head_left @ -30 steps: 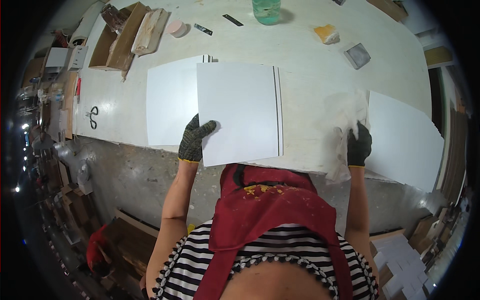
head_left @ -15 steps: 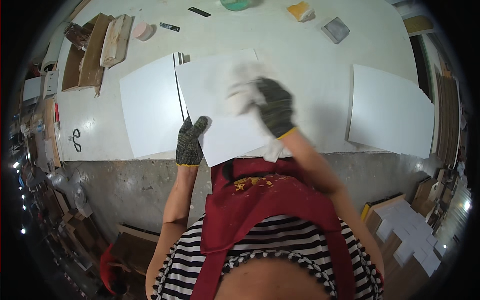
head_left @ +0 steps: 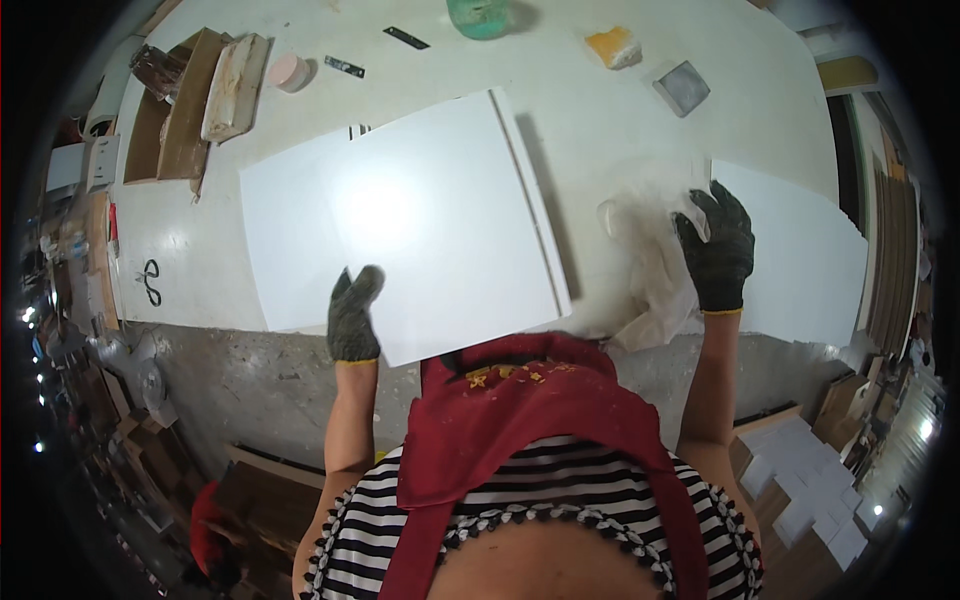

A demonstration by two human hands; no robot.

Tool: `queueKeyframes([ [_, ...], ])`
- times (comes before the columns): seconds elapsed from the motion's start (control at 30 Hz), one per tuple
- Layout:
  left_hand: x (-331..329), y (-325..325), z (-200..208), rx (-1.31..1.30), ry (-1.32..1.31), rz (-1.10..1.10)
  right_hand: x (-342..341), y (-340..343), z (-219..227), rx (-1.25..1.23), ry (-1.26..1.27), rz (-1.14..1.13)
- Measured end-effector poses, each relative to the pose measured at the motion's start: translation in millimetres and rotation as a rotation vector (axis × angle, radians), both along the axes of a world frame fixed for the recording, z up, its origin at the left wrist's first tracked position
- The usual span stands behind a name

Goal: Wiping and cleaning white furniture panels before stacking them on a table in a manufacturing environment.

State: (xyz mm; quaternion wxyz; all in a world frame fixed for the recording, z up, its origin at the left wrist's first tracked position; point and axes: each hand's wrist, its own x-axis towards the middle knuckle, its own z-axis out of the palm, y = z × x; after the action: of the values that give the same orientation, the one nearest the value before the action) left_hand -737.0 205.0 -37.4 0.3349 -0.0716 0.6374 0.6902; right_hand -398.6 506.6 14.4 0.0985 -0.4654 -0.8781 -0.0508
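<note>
white panel (head_left: 450, 235) is overhanging the tabletop (head_left: 590, 120)'s near edge, my left hand (head_left: 354, 318) pinching, my right hand (head_left: 722, 258) loosely clutching cloth (head_left: 652, 288), seemingly wiping, next needing a leftward sweep.

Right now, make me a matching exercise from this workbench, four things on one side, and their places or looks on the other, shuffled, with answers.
Things:
1. left hand
2. cloth
3. cardboard box
4. block

Places or looks:
A. squarish and grey
B. open-topped, toward the far left of the table
C. thumb over the edge of a white panel
D. crumpled, at the right hand

Right pairs: 1-C, 2-D, 3-B, 4-A.
</note>
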Motion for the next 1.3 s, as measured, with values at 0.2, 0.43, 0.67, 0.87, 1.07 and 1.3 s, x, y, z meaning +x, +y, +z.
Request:
queueKeyframes([
  [0.2,-82,-49,5,-0.219,0.271,0.057,-99,96,-36,-0.135,0.51,0.128],
  [0.43,-150,-54,-3,-0.147,0.301,-0.285,-168,220,-115,-0.188,0.364,-0.135],
  [0.67,-172,-37,11,-0.26,0.225,-0.344,-180,222,-66,-0.188,0.159,-0.151],
  [0.87,-172,-28,-5,-0.285,0.398,-0.296,-202,248,-54,-0.48,-0.243,0.11],
  [1.07,-149,-7,-2,-0.499,0.588,-0.133,-218,158,-33,-1.195,0.977,0.225],
  [1.3,-153,-9,-16,-0.548,0.689,-0.093,-320,44,-71,-1.344,1.133,0.43],
])
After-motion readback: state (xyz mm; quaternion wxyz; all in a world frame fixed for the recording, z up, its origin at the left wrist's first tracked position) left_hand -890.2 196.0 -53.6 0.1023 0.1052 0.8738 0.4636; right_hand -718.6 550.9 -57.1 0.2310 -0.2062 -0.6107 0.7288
